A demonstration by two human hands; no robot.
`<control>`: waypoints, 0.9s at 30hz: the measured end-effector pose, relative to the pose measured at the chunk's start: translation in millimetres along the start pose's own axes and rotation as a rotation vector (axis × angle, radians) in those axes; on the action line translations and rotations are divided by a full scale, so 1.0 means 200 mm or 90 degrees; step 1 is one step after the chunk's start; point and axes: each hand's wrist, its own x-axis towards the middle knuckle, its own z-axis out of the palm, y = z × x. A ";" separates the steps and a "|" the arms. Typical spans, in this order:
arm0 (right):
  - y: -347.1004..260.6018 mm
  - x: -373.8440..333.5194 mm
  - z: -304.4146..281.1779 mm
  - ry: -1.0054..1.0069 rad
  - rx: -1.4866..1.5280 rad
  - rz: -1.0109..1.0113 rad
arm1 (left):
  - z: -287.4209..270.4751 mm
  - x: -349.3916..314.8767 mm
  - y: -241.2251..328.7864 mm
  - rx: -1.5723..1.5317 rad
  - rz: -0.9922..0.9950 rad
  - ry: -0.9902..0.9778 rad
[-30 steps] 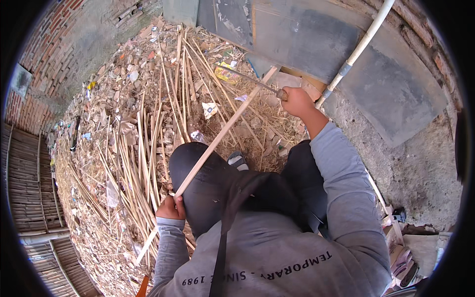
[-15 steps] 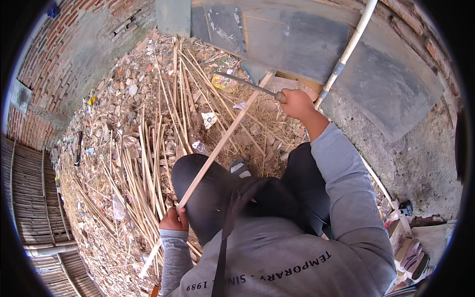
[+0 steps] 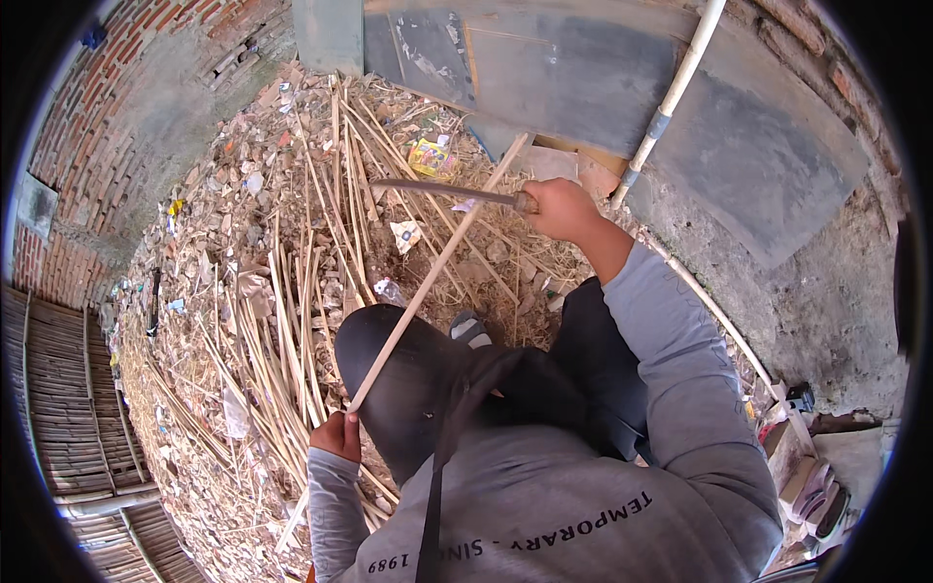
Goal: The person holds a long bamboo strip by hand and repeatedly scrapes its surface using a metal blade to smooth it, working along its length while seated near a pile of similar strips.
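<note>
A long, pale bamboo strip (image 3: 425, 294) slants across my left thigh, its upper end pointing away toward the grey boards. My left hand (image 3: 336, 434) is closed around its lower part, and the tail of the strip comes out below the hand. In my right hand (image 3: 562, 209) I grip the wooden handle of a machete (image 3: 442, 189). Its long dark blade points left and crosses the upper part of the strip. Whether the edge bites into the bamboo cannot be made out.
Many loose bamboo strips (image 3: 282, 340) lie on littered ground to the left. Grey boards (image 3: 603, 78) lean at the far side, with a white pole (image 3: 671, 107) before them. A brick wall (image 3: 107, 146) stands far left, bamboo slats (image 3: 58, 389) nearer. Sandals (image 3: 814, 496) lie at right.
My right hand has drawn the machete a little nearer and to the left along the strip, and the blade lies more level. My left hand keeps its grip, slightly shifted.
</note>
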 end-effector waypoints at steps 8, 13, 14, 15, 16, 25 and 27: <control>0.08 0.04 0.07 0.070 0.107 0.058 | 0.06 0.04 -0.06 0.005 0.003 -0.008; -0.09 0.00 0.03 -0.068 -0.002 -0.063 | 0.01 0.02 -0.07 -0.034 -0.011 -0.051; -0.12 -0.02 0.00 -0.088 -0.013 -0.079 | 0.01 0.03 -0.06 -0.034 -0.008 -0.052; -0.13 -0.03 -0.01 -0.109 -0.024 -0.097 | 0.01 0.03 -0.06 -0.034 -0.004 -0.052; -0.06 -0.02 0.07 -0.075 0.031 -0.043 | 0.01 0.04 -0.06 -0.049 -0.028 -0.070; -0.16 -0.04 0.02 -0.067 0.010 -0.071 | 0.00 0.03 -0.09 -0.055 0.001 -0.081; -0.22 -0.07 -0.04 -0.049 -0.012 -0.143 | 0.04 0.03 -0.11 -0.048 0.017 -0.054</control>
